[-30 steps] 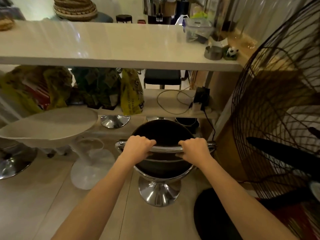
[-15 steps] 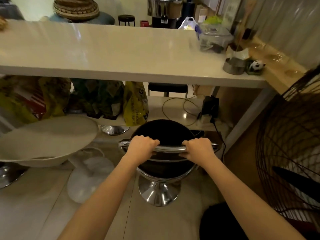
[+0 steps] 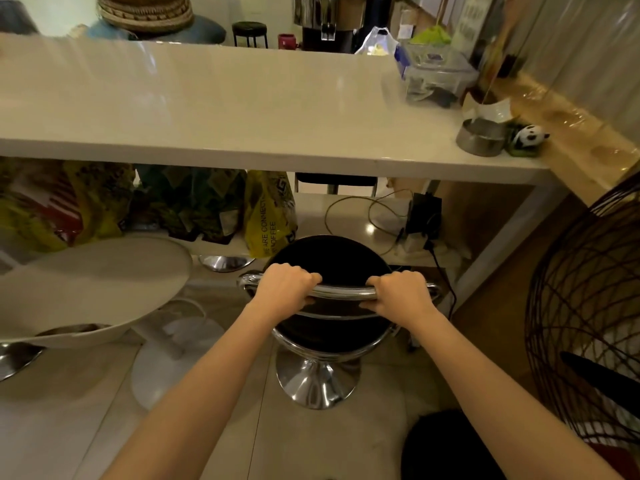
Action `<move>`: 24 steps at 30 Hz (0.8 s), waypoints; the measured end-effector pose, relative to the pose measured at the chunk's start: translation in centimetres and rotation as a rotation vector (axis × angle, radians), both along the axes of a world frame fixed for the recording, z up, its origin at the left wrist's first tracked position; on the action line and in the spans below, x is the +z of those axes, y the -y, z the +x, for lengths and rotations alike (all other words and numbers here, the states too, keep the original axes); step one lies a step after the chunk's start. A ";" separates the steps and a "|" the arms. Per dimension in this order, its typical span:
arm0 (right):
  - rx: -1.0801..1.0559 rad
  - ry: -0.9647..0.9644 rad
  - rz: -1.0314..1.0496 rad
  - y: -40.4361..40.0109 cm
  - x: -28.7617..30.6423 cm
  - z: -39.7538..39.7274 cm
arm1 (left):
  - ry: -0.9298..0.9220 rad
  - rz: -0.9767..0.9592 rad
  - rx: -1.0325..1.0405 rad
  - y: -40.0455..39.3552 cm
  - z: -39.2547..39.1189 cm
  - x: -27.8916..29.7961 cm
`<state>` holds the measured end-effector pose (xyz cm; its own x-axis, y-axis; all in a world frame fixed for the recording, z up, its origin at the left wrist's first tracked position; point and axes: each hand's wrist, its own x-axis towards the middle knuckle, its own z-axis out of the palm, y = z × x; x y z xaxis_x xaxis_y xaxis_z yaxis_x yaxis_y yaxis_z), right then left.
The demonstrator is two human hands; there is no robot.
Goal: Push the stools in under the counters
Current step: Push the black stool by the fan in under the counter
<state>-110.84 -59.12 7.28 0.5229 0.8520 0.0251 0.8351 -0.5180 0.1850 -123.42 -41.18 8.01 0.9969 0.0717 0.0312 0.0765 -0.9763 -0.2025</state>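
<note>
A black round stool [image 3: 332, 258] with a chrome back rail and a chrome pedestal base [image 3: 316, 382] stands in front of the white counter [image 3: 221, 109]. My left hand [image 3: 282, 289] and my right hand [image 3: 398, 294] both grip the chrome rail, side by side. The seat's far edge reaches the lower shelf [image 3: 349, 216] under the counter. To the left a white round stool [image 3: 86, 285] on a white base stands by the counter's edge, tilted in the wide view.
Yellow and green bags [image 3: 266, 213] fill the lower shelf, with cables and a black adapter [image 3: 424, 216] on the right. A metal tin [image 3: 479, 136] and panda figure [image 3: 528, 136] sit on the counter. A large wire fan [image 3: 588, 306] stands close on the right.
The stool and both hands have moved forward toward the counter. The view has shifted forward and left, so the fan takes up less of the right side.
</note>
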 end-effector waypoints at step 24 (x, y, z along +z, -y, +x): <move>-0.007 -0.051 0.003 -0.8 -0.5 -2.1 | -0.038 -0.054 -0.010 -1.4 -1.6 -0.4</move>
